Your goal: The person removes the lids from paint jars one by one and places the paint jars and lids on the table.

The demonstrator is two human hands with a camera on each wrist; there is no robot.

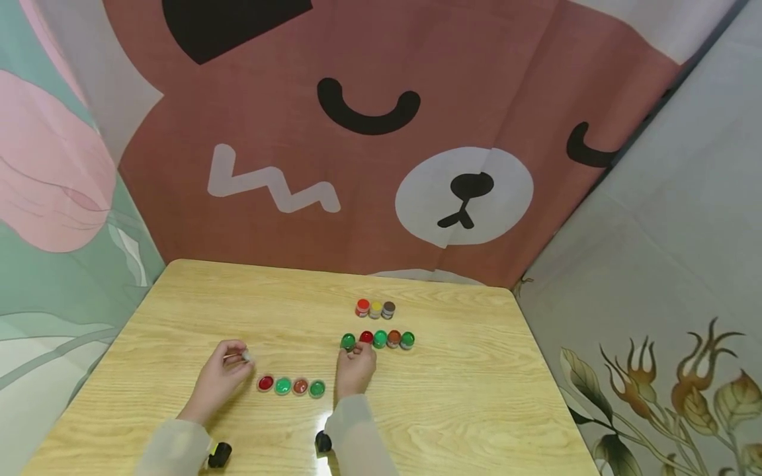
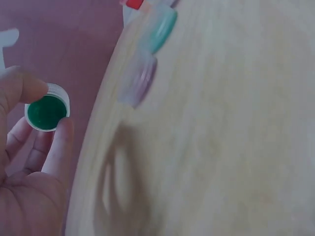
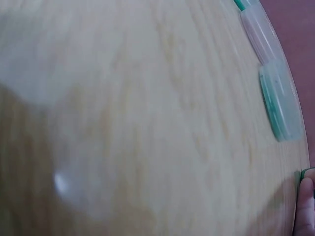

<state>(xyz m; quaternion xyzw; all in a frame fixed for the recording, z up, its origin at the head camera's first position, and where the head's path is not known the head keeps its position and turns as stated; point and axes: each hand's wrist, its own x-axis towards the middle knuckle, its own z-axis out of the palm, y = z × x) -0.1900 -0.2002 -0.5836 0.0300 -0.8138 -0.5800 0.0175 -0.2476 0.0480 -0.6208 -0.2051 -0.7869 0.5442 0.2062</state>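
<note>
My left hand [image 1: 221, 375] is raised over the left of the table and pinches a small round paint-pot lid. In the left wrist view, the lid [image 2: 47, 113] has a white ribbed rim and a green inside. My right hand [image 1: 357, 370] reaches to the left end of the back row, its fingertips at a green paint pot [image 1: 348, 340]. A red paint pot [image 1: 366, 337] stands just beside those fingers, partly covered by them. In the right wrist view only some fingers [image 3: 306, 206] show, at the lower right, against a green edge.
Between the hands lies a row of lids: red [image 1: 266, 383], green [image 1: 282, 386], brown [image 1: 300, 387] and dark green [image 1: 317, 389]. Green [image 1: 380, 339], brown [image 1: 394, 338] and green [image 1: 407, 340] pots continue the back row. Behind stand red [image 1: 362, 308], yellow [image 1: 376, 310] and dark [image 1: 389, 310] pots.
</note>
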